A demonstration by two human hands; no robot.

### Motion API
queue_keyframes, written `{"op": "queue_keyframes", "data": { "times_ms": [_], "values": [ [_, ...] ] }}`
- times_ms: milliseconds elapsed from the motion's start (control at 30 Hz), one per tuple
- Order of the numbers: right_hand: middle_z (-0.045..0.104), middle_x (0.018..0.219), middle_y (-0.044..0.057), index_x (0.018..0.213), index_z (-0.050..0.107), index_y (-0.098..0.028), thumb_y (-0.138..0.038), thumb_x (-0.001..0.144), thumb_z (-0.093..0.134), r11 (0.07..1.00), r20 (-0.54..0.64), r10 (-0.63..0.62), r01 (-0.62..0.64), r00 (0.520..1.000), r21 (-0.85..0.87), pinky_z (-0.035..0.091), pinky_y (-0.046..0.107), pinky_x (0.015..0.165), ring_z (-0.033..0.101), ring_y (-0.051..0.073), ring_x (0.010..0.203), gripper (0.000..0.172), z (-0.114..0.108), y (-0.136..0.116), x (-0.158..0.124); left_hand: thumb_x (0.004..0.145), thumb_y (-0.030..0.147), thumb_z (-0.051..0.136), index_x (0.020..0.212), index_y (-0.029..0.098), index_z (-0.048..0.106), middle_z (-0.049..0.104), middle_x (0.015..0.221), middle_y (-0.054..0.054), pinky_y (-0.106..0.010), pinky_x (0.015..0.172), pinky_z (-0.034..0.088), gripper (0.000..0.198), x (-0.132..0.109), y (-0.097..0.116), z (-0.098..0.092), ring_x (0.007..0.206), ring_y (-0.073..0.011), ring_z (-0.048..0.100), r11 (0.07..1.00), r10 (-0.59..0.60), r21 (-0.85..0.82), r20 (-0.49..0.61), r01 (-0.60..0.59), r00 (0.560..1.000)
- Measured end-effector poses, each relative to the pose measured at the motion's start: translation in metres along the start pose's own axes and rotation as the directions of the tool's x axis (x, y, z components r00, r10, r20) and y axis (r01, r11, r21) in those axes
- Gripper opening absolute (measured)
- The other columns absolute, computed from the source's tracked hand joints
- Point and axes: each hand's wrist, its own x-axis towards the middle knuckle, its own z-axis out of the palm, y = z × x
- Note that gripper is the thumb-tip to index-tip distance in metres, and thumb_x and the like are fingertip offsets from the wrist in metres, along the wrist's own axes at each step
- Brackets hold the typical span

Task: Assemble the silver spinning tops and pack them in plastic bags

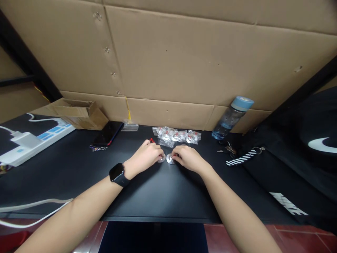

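Note:
My left hand (148, 154), with a black watch on its wrist, is closed over a small round silvery disc (161, 159) on the black table. Close beside it, my right hand (186, 157) pinches a second shiny metal disc (170, 160) with something red at its middle. My fingers cover part of both discs. A bit of red cord (152, 140) shows behind my left hand. Just beyond both hands lies a row of several similar discs in clear plastic bags (176, 135), each with red on it.
A clear bottle with a blue lid (229, 117) stands at the back right, near keys on a striped strap (240, 159) and a black bag (286, 168). To the left are a phone (108, 133), an open cardboard box (89, 116) and a white power strip (39, 144). Cardboard (168, 63) walls the back.

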Motion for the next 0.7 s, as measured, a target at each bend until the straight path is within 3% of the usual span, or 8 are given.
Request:
{"op": "queue_keyframes", "data": {
  "times_ms": [133,267,367,467,600,700],
  "values": [
    [0.07,0.091,0.004,0.089,0.071,-0.022,-0.015,0.092,0.065,0.989,-0.04,0.04,-0.034,0.998,0.143,0.044,0.027,0.071,0.063,0.016,0.081,0.009,-0.007,0.0,0.0,0.097,0.024,0.06,0.092,0.025,0.072,0.076,0.093,0.0,-0.036,0.086,0.034,0.013,-0.001,-0.006,-0.003,0.093,-0.0197,0.068,0.977,-0.127,-0.182,-0.069,0.112,0.99],
    [0.07,0.096,0.006,0.09,0.069,-0.021,-0.025,0.096,0.062,0.909,-0.223,0.067,0.032,0.973,0.416,0.051,0.031,0.078,0.065,0.018,0.089,0.01,-0.009,-0.006,0.003,0.093,0.031,0.066,0.106,0.024,0.067,0.076,0.096,-0.001,-0.034,0.09,0.044,0.014,0.004,-0.003,-0.003,0.093,-0.0196,0.07,0.826,-0.351,-0.537,-0.25,0.172,0.902],
    [0.069,0.114,0.007,0.094,0.068,-0.022,-0.036,0.095,0.066,0.708,-0.283,0.2,0.061,0.938,0.703,0.057,0.033,0.079,0.069,0.02,0.097,0.014,-0.001,-0.014,0.007,0.091,0.033,0.068,0.104,0.02,0.064,0.074,0.098,-0.003,-0.034,0.093,0.048,0.018,0.01,0.004,-0.001,0.094,-0.0192,0.07,0.696,-0.427,-0.715,-0.332,0.071,0.841],
    [0.067,0.122,0.007,0.095,0.066,-0.021,-0.043,0.09,0.072,0.448,-0.206,0.305,0.051,0.93,0.893,0.062,0.034,0.077,0.072,0.02,0.094,0.024,0.008,-0.024,0.01,0.09,0.033,0.071,0.103,0.019,0.063,0.073,0.096,-0.004,-0.032,0.09,0.051,0.02,0.014,0.012,0.001,0.09,-0.0182,0.071,0.614,-0.468,-0.789,-0.36,0.004,0.807],
    [0.064,0.119,0.005,0.093,0.065,-0.021,-0.046,0.087,0.075,0.22,-0.112,0.337,0.038,0.935,0.975,0.066,0.035,0.077,0.073,0.019,0.095,0.027,0.011,-0.032,0.011,0.089,0.032,0.073,0.101,0.019,0.062,0.07,0.092,-0.003,-0.03,0.085,0.053,0.021,0.015,0.016,0.004,0.086,-0.0167,0.07,0.542,-0.484,-0.839,-0.351,-0.039,0.802],
    [0.063,0.118,0.003,0.097,0.065,-0.023,-0.044,0.086,0.078,0.103,-0.052,0.315,0.02,0.948,0.995,0.066,0.033,0.073,0.075,0.017,0.087,0.027,0.009,-0.033,0.01,0.088,0.03,0.074,0.1,0.019,0.063,0.069,0.092,-0.002,-0.029,0.085,0.053,0.02,0.014,0.015,0.006,0.087,-0.016,0.07,0.55,-0.487,-0.834,-0.357,-0.038,0.797]
  ]
}}
